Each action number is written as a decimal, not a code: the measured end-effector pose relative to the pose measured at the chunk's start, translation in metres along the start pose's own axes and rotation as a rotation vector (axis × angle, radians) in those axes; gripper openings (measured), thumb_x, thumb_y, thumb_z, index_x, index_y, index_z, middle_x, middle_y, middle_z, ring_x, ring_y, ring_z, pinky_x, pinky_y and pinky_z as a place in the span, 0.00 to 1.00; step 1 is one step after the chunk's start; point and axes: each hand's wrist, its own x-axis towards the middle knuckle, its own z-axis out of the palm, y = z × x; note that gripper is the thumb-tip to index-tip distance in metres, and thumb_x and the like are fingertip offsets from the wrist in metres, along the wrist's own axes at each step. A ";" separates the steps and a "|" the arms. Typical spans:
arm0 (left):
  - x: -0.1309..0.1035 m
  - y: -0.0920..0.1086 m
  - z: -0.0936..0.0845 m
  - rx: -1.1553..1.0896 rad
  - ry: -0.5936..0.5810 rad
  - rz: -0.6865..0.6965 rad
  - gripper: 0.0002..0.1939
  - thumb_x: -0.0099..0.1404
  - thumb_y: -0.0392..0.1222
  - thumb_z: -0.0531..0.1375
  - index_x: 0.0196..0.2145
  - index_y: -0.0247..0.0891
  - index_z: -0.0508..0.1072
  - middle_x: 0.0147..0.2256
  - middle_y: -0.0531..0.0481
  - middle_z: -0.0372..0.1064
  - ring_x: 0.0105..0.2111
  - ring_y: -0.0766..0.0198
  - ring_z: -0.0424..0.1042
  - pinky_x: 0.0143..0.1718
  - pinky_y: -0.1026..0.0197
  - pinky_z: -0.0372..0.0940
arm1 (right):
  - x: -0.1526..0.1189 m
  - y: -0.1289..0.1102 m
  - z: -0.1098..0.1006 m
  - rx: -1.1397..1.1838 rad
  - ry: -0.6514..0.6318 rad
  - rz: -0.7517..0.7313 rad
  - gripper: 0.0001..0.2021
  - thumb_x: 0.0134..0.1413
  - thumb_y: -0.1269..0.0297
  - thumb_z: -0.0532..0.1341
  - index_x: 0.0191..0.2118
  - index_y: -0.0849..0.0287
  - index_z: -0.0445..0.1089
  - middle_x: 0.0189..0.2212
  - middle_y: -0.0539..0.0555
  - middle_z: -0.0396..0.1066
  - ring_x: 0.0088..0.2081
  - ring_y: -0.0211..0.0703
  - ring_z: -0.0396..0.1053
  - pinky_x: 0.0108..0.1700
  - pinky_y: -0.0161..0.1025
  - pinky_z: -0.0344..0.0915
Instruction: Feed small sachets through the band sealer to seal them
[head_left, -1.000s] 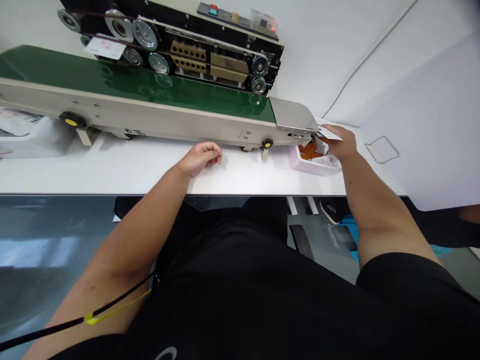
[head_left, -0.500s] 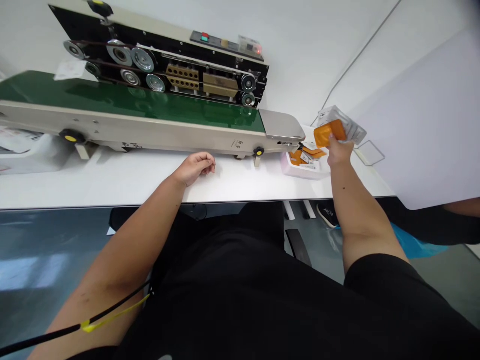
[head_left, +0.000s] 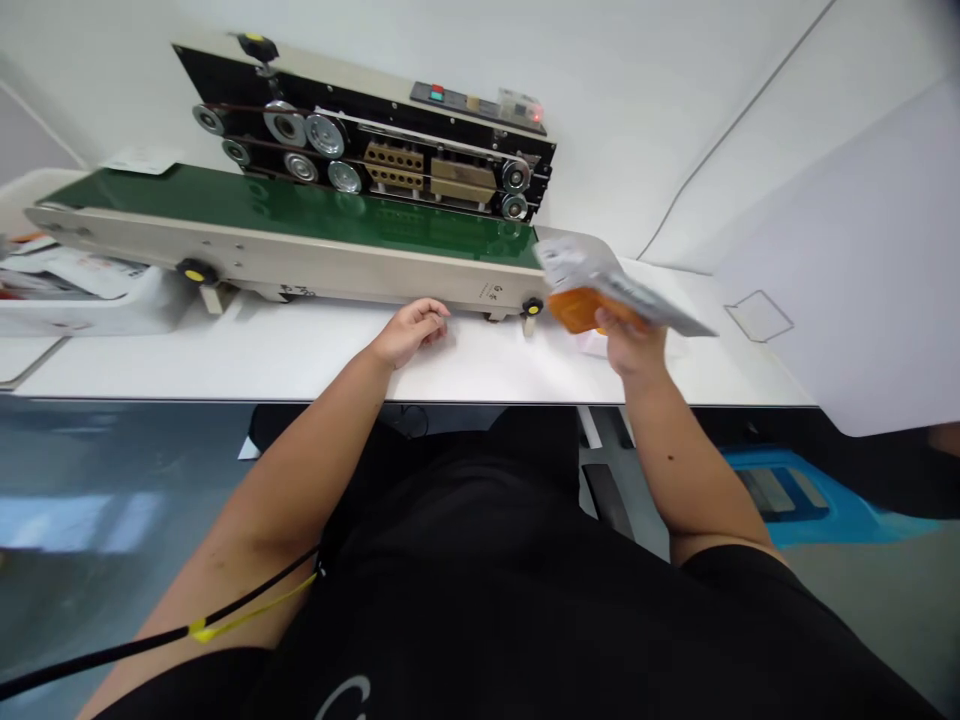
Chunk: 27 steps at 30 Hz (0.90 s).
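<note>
My right hand (head_left: 630,345) grips a bundle of pouches over the right end of the table: an orange pouch (head_left: 576,308) and a silver-grey printed pouch (head_left: 637,292), blurred by motion. Behind them a white-pink box (head_left: 592,345) is mostly hidden. My left hand (head_left: 412,332) rests on the white table (head_left: 480,370) with its fingers loosely curled and nothing visible in them. It lies just in front of a conveyor machine (head_left: 345,258), which has a green belt (head_left: 300,210) and, behind it, metal rollers and brass blocks (head_left: 461,180).
A white bin (head_left: 150,305) of printed packets stands at the left, partly behind the conveyor. One white packet (head_left: 140,160) lies at the belt's left end. A wire frame (head_left: 759,316) sits at the right beside a white panel (head_left: 862,260). Something blue (head_left: 832,510) is on the floor.
My right hand has brought the pouches left and nearer, from the far right to the conveyor's right end. My left hand stays on the table. The head view has shifted slightly.
</note>
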 end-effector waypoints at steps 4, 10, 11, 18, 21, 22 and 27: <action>-0.001 -0.006 -0.004 0.041 0.099 0.143 0.11 0.60 0.41 0.63 0.41 0.38 0.72 0.28 0.52 0.71 0.21 0.71 0.60 0.25 0.65 0.56 | -0.032 -0.025 0.064 -0.156 -0.478 -0.181 0.20 0.66 0.49 0.64 0.58 0.50 0.77 0.56 0.55 0.79 0.58 0.54 0.77 0.63 0.55 0.75; -0.003 -0.010 -0.015 0.238 0.345 0.291 0.07 0.65 0.45 0.61 0.35 0.38 0.73 0.26 0.52 0.70 0.26 0.67 0.67 0.31 0.63 0.62 | -0.056 -0.017 0.140 -0.543 -0.772 -0.225 0.21 0.70 0.59 0.59 0.64 0.52 0.73 0.66 0.55 0.70 0.63 0.55 0.71 0.63 0.52 0.71; -0.003 -0.010 -0.015 0.267 0.362 0.296 0.08 0.65 0.45 0.60 0.34 0.38 0.73 0.26 0.53 0.70 0.26 0.66 0.67 0.32 0.62 0.62 | -0.058 -0.015 0.147 -0.611 -0.795 -0.209 0.21 0.69 0.60 0.59 0.64 0.52 0.72 0.67 0.55 0.69 0.64 0.57 0.70 0.61 0.53 0.71; -0.007 -0.005 -0.010 0.687 0.071 0.433 0.12 0.67 0.49 0.60 0.38 0.38 0.79 0.37 0.46 0.79 0.40 0.57 0.75 0.45 0.55 0.68 | -0.061 -0.008 0.158 -0.721 -0.826 -0.151 0.26 0.65 0.70 0.59 0.67 0.55 0.68 0.67 0.57 0.67 0.62 0.62 0.62 0.62 0.56 0.65; -0.005 -0.004 -0.006 0.844 -0.168 0.495 0.18 0.66 0.52 0.63 0.48 0.39 0.81 0.51 0.42 0.79 0.54 0.50 0.75 0.60 0.49 0.64 | -0.061 -0.002 0.158 -0.650 -0.796 -0.125 0.26 0.63 0.68 0.60 0.66 0.58 0.68 0.66 0.60 0.68 0.62 0.63 0.62 0.63 0.59 0.63; -0.004 -0.005 -0.004 0.885 -0.206 0.478 0.22 0.66 0.53 0.63 0.53 0.40 0.80 0.57 0.41 0.77 0.58 0.48 0.73 0.64 0.47 0.62 | -0.062 0.000 0.158 -0.626 -0.785 -0.122 0.27 0.62 0.66 0.62 0.66 0.59 0.68 0.66 0.61 0.68 0.62 0.64 0.62 0.64 0.60 0.62; -0.001 -0.008 0.003 1.041 -0.224 0.283 0.37 0.66 0.59 0.63 0.67 0.41 0.69 0.68 0.40 0.65 0.69 0.41 0.63 0.71 0.41 0.54 | -0.071 0.005 0.156 -0.580 -0.742 -0.098 0.38 0.55 0.58 0.68 0.70 0.64 0.63 0.70 0.66 0.61 0.68 0.72 0.57 0.70 0.67 0.54</action>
